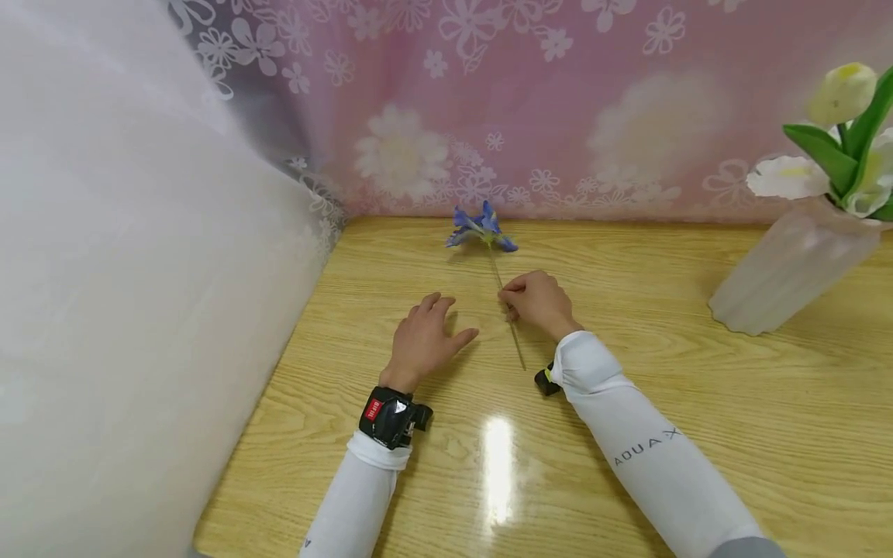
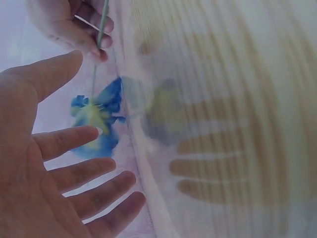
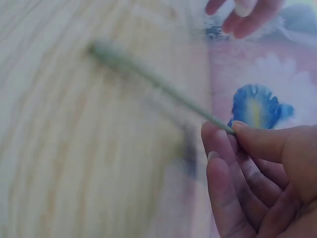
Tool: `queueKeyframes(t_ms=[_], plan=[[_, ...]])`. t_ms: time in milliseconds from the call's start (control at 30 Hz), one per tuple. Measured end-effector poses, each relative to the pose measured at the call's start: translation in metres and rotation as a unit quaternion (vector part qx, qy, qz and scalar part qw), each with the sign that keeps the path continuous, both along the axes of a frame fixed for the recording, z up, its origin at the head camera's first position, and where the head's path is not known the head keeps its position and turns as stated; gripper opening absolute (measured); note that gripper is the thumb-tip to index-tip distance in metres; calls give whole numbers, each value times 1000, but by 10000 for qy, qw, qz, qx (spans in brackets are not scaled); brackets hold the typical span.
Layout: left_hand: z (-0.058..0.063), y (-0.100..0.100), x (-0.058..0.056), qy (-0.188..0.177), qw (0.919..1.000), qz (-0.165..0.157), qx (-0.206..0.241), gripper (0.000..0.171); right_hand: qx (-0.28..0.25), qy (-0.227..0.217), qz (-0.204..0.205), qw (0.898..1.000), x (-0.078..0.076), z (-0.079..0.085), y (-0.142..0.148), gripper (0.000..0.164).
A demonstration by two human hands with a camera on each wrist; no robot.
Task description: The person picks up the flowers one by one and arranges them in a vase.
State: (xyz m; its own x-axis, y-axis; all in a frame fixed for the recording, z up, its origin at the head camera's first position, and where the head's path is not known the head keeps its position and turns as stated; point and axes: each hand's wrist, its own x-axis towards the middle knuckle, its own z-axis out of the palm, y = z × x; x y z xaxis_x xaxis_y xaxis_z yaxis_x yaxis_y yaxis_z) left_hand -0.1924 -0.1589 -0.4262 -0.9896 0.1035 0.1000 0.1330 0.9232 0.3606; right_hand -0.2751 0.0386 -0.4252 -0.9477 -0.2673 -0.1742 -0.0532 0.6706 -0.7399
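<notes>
A blue artificial flower (image 1: 481,228) with a long thin green stem (image 3: 163,88) lies over the table, its bloom toward the back curtain. My right hand (image 1: 539,302) pinches the stem between thumb and index finger, partway along its length. In the right wrist view the stem's lower end points out past the fingertips, and the bloom (image 3: 255,106) shows behind the thumb. My left hand (image 1: 424,341) is to the left of the stem, fingers spread and holding nothing. The left wrist view shows its open palm (image 2: 29,188) near the blue petals (image 2: 106,134).
At the right of the wooden table (image 1: 628,294), a ribbed pale vase (image 1: 788,267) holds white and yellow flowers (image 1: 844,93) with green leaves. Behind the table hangs a pink floral curtain (image 1: 516,101); a white sheet (image 1: 139,271) covers the left side.
</notes>
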Motion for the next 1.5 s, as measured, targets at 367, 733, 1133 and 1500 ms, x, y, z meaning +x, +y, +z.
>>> queueKeyframes(t_ms=[367,733,1133,1500], plan=[[7,20,-4,-49,9994,-295,159,66,-949,513,-251,9938,15,33,34,28],[10,53,-15,-14,9963,-823,236,67,-860,1663,-1231,9746,28,55,83,31],[21,95,-24,148,9910,-1300,265,66,-1059,3224,-1955,9201,40,86,145,26],[22,121,-29,262,9876,-1533,228,66,-833,3396,-3172,8815,55,119,202,29]])
